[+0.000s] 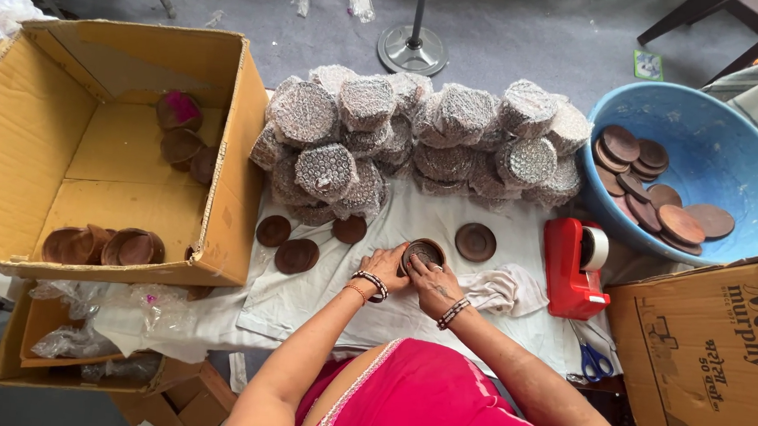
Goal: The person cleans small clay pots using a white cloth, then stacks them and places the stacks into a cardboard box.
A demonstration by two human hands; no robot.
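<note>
A small round brown clay bowl [422,252] is held between both my hands above the white cloth [304,296]. My left hand [386,266] grips its left side and my right hand [432,280] cups it from below and to the right. Both wrists wear beaded bracelets. Loose brown clay pieces lie on the cloth nearby: one [273,230] at the left, a stacked pair [297,255] beside it, one [350,230] further in, and a saucer [475,242] to the right. A crumpled white rag [501,291] lies just right of my right hand.
A heap of bubble-wrapped bundles [419,136] fills the back of the cloth. An open cardboard box [94,143] at the left holds more clay pieces. A blue tub [715,163] of clay lids stands at the right, with a red tape dispenser [573,267], blue scissors [596,362] and another carton [712,365].
</note>
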